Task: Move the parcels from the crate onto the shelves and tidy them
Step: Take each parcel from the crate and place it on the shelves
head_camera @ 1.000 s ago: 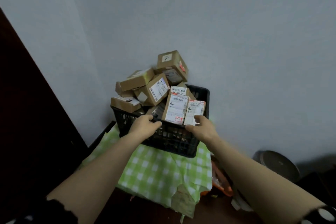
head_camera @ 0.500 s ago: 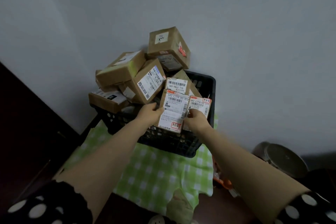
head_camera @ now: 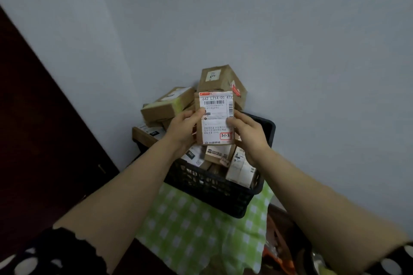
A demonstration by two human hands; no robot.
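a small flat brown parcel (head_camera: pixel 215 118) is held up over the crate (head_camera: pixel 207 187), just in front of the heap of boxes piled at the crate's far side. nearly all of its near face is covered by a white label (head_camera: pixel 218 105): a red strip at the top left corner, the print "642 l714-00 472" under it, a barcode, lines of small text too fine to read, and a red-framed box at the lower right with "3-1-2" written by hand. bare cardboard shows along the left edge and the bottom.

the parcel stands upright, long axis up and down. its labelled face is turned toward the camera and its top edge points up toward the wall (head_camera: pixel 290 40) behind the crate.

the left hand (head_camera: pixel 183 128) has its grip on the parcel's left edge, thumb lying on the label, fingers hidden behind. the right hand (head_camera: pixel 248 134) has its grip on the right edge, fingertips curled onto the label. both grips hold the parcel clear of the crate.

more parcels (head_camera: pixel 240 169) lie inside the black crate under the held one, and a square box (head_camera: pixel 220 80) tops the heap. the crate sits on a green checked cloth (head_camera: pixel 190 225) over the desk.
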